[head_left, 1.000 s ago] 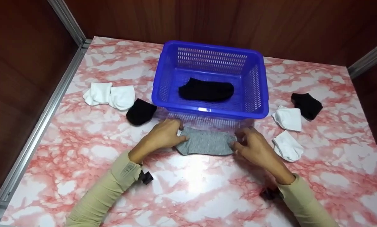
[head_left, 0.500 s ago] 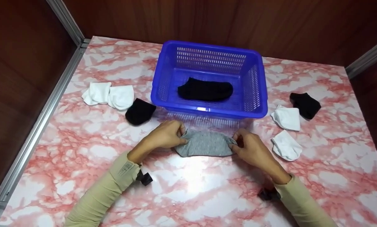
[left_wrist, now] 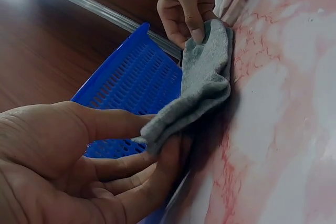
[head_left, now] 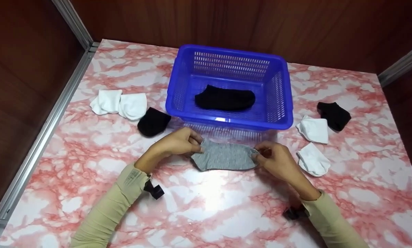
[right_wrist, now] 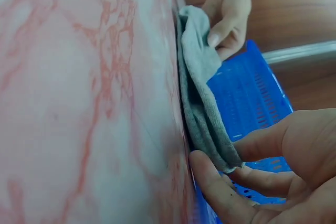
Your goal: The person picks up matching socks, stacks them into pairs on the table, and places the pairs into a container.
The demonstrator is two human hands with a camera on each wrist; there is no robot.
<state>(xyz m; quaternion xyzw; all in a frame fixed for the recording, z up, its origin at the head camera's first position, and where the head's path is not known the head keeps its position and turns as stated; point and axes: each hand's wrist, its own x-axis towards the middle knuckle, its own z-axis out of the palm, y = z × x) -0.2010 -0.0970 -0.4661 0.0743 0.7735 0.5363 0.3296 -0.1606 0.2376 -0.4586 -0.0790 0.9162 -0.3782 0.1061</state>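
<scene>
Clock positions are read about the grey sock (head_left: 228,157), held between my hands on the near side of the basket (head_left: 223,120).

Container: the blue basket, at 12 o'clock, has slotted walls; a black sock (head_left: 224,99) lies flat on its floor, rounded toe toward 3.

Hands, left to right: at 9 o'clock, my left hand (head_left: 180,142) pinches one end of the grey sock between thumb and fingers; at 3 o'clock, my right hand (head_left: 278,162) grips the opposite end likewise.

Edges and room: a metal rail (head_left: 45,131) runs along the left edge of the table (head_left: 209,220), from 8 to 10 o'clock; the far edge meets a wood panel (head_left: 233,20). A narrow strip separates the grey sock from the basket's front wall; a broad marbled stretch opens at 6 o'clock between my sleeves (head_left: 106,210).

Counts: at 10 o'clock, two left white socks (head_left: 133,106) by my reckoning of the folds, and one left black sock (head_left: 154,122); between 2 and 3 o'clock, two right white socks (head_left: 314,160) and one right black sock (head_left: 335,116). Whether the grey sock is one or a stacked pair, I cannot tell.
</scene>
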